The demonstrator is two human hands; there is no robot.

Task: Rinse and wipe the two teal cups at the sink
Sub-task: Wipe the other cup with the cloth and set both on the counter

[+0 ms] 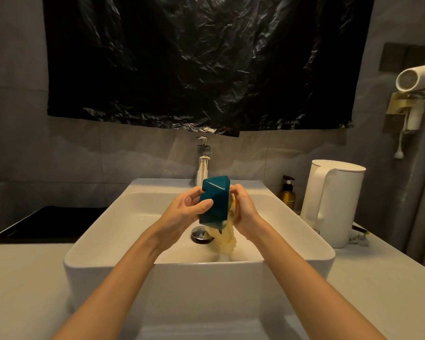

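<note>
**A:** In the middle of the frame, over the sink, what do you have?

**B:** I see one teal cup tipped on its side, its mouth turned right. My left hand grips its faceted wall, with the thumb across the front and the fingers curled behind.

**A:** And the other hand?

**B:** My right hand is at the cup's mouth, its fingers closed on a yellow cloth. I can't tell how far the cloth goes in. Its loose end hangs below the cup, just right of the drain.

**A:** What's around it?

**B:** The faucet stands right behind the cup. At centre right are a white kettle and an amber pump bottle, and a black tray is at left.
</note>
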